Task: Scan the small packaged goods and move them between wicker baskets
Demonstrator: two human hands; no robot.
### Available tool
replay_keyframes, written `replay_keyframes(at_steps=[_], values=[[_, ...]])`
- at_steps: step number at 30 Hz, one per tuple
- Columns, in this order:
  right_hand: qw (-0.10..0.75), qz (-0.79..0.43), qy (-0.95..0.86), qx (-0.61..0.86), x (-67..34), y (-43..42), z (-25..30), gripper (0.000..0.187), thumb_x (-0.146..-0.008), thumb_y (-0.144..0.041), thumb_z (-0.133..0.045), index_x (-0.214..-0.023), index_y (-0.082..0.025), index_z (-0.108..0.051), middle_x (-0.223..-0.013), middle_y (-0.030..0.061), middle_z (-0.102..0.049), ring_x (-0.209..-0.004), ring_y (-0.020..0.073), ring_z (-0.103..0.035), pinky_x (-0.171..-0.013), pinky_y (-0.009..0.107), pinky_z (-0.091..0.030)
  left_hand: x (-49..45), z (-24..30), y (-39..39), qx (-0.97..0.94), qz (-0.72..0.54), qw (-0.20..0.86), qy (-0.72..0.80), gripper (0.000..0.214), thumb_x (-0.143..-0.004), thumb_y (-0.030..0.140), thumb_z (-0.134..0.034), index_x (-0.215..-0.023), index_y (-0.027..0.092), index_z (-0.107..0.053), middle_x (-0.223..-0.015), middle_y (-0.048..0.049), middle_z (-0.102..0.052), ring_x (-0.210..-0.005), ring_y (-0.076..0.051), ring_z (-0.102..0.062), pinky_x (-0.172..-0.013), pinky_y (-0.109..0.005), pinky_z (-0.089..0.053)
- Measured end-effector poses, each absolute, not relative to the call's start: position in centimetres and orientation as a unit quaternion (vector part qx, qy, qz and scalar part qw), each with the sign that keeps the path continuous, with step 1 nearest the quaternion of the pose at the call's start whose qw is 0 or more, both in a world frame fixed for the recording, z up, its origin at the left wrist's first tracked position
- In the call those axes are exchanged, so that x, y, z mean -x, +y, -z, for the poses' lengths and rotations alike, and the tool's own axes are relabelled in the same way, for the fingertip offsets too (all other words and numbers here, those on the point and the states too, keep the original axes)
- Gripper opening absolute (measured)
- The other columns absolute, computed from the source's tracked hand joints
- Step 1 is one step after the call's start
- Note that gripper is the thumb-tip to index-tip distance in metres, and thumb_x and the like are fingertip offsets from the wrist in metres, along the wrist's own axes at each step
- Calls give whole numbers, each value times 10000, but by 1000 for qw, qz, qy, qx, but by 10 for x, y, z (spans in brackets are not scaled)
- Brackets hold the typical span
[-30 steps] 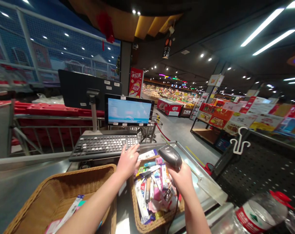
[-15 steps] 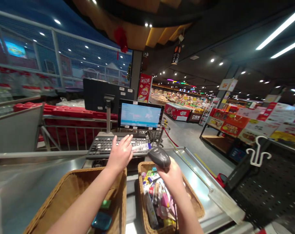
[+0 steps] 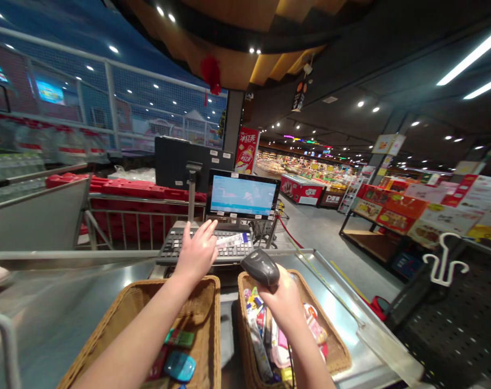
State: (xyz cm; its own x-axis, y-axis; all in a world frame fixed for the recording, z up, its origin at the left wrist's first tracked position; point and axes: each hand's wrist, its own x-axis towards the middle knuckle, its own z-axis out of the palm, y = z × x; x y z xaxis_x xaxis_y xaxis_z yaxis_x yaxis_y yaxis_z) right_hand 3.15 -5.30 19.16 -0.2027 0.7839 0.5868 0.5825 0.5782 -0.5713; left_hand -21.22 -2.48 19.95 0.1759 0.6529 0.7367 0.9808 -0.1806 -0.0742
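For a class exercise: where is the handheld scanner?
In the head view, the scanner is in the right hand, near the far end of the right basket.

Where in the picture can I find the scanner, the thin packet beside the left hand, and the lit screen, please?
Scanner (image 3: 261,267): head view, on its dark rounded head.
Thin packet (image 3: 230,241): head view, on its whitish middle.
Lit screen (image 3: 243,194): head view, on the display's middle.

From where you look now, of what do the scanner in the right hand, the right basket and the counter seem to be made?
Scanner: probably hard plastic, dark grey, with soft glossy highlights.
Right basket: matte tan woven strands, perhaps wicker or plastic imitation.
Counter: likely metal, silvery and smooth, with blurred reflections.
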Motion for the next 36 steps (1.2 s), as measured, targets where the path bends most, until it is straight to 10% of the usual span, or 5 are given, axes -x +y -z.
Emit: replay_keyframes(at_steps=[36], values=[[442,-151,-772,431,9,-72,-180,345,-708,-195,-581,-1036,-173,-685,-1017,95,-721,-965,281,-667,-876,391,-526,272,-170,-62,680,256,270,-631,91,-811,169,-547,-800,182,-636,-1432,-144,-517,-1340,-307,-452,-1150,-651,-126]])
